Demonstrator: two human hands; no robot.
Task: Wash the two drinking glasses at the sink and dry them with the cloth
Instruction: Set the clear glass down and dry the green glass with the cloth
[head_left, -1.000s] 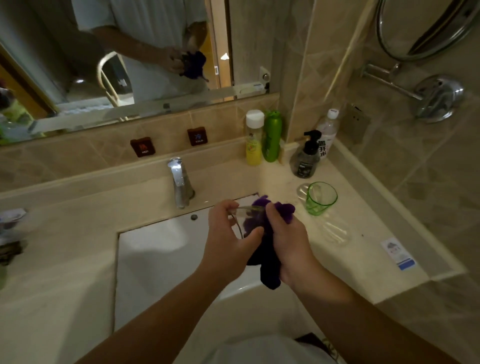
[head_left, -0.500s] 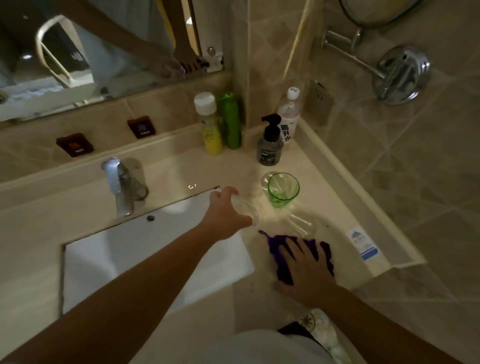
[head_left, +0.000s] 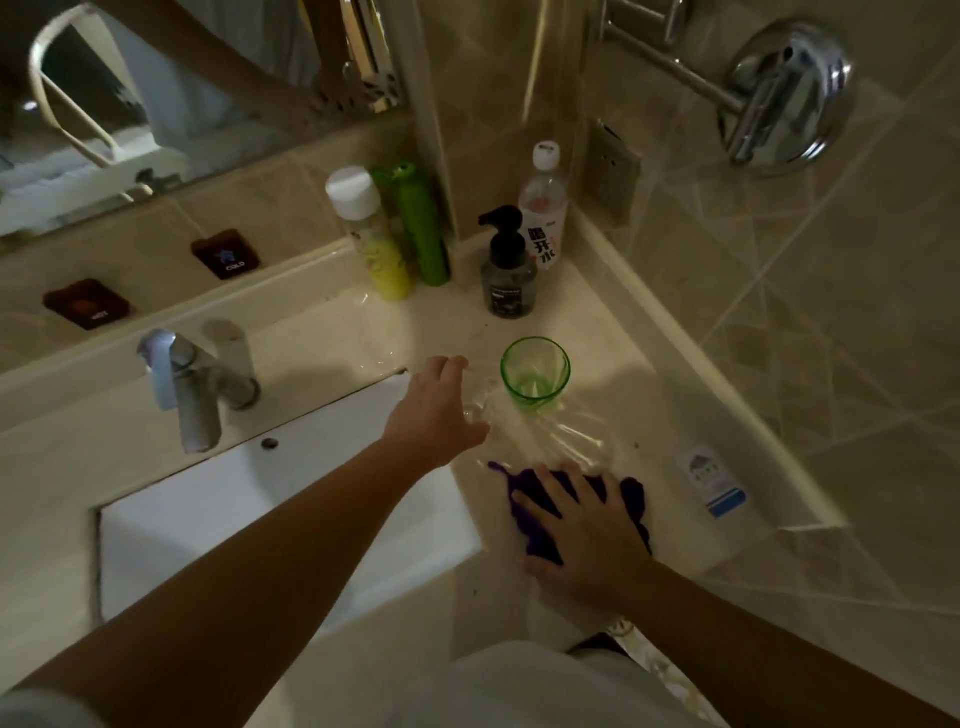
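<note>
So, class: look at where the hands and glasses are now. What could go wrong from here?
1. The left hand is setting the clear glass down right beside the green glass; they could knock together.
2. The clear glass sits near the sink edge, so a nudge might tip it in.
3. The right hand presses the purple cloth close to the glasses; sweeping it could catch one.

Beige stone countertop (head_left: 332, 343) bearing green glass (head_left: 535, 374), purple cloth (head_left: 631, 493), pump bottle (head_left: 506, 270), three tall bottles (head_left: 421, 228) and a small card (head_left: 712, 480).
</note>
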